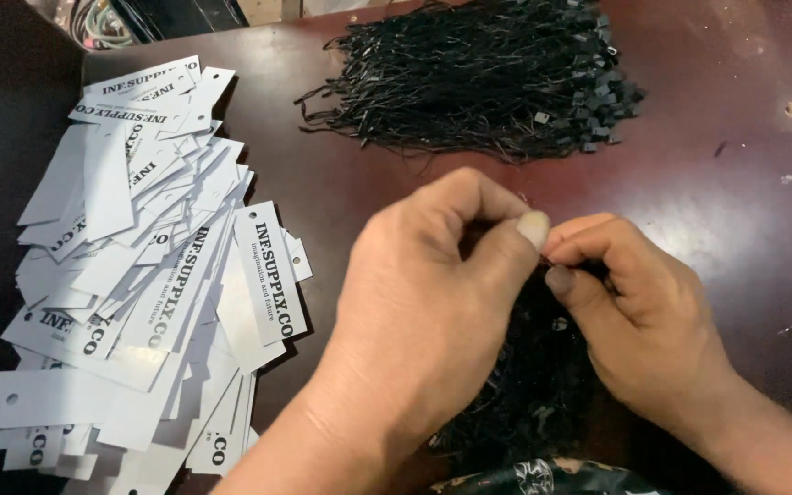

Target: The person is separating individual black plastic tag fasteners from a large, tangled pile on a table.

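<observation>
My left hand [423,302] and my right hand [639,316] meet at the fingertips in the middle of the view, both pinching a thin black string that is mostly hidden between them. Under and between the hands lies a dark bunch of black strings [529,385]. A larger heap of black strings with small black plastic ends [478,78] rests farther back on the table. To the left spreads a wide pile of white paper tags [139,275] with black print and punched holes.
The surface is a dark reddish-brown table [744,183] with small scuffs and specks at the right. Cables and a dark object sit beyond the table's far left corner [130,18]. A dark patterned edge shows at the bottom [543,478].
</observation>
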